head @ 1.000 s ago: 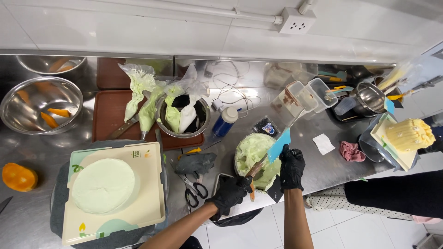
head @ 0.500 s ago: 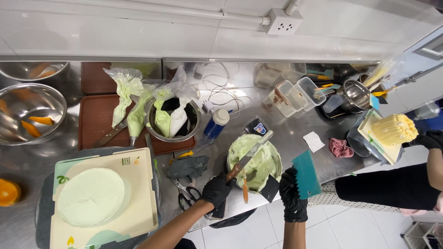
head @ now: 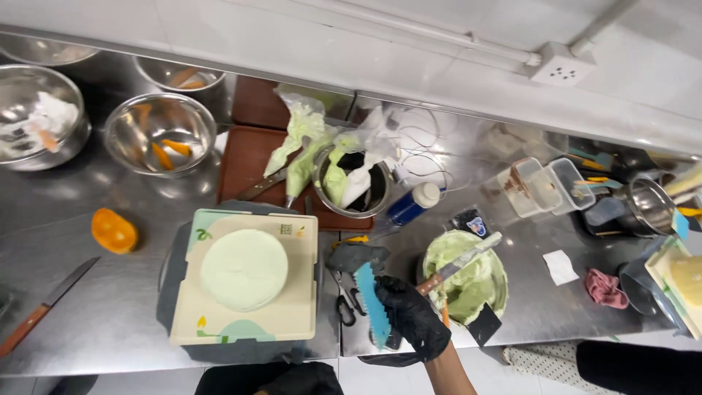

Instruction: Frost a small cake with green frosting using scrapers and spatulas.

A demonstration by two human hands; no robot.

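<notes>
My right hand [head: 411,320], in a black glove, grips a blue serrated scraper [head: 372,303] and holds it upright just right of the cake board. A pale green round cake [head: 244,268] sits on a cream square board [head: 296,314], which rests on a dark turntable. To the right of that hand a metal bowl of green cream [head: 468,284] has a wood-handled spatula [head: 462,265] lying across it. A black gloved shape [head: 292,377] at the bottom edge below the board looks like my left hand, and its fingers are hidden.
Scissors [head: 346,303] and a dark cloth [head: 356,256] lie between board and bowl. Behind are a brown tray [head: 245,164] with piping bags, a pot [head: 356,183], a blue bottle [head: 408,205] and plastic tubs [head: 537,186]. Left: steel bowls [head: 157,132], an orange half [head: 113,230], a knife [head: 44,307].
My right hand has carried the blue scraper leftwards, from right of the cream bowl to beside the cake board. My left hand has left the bowl. The view has shifted left.
</notes>
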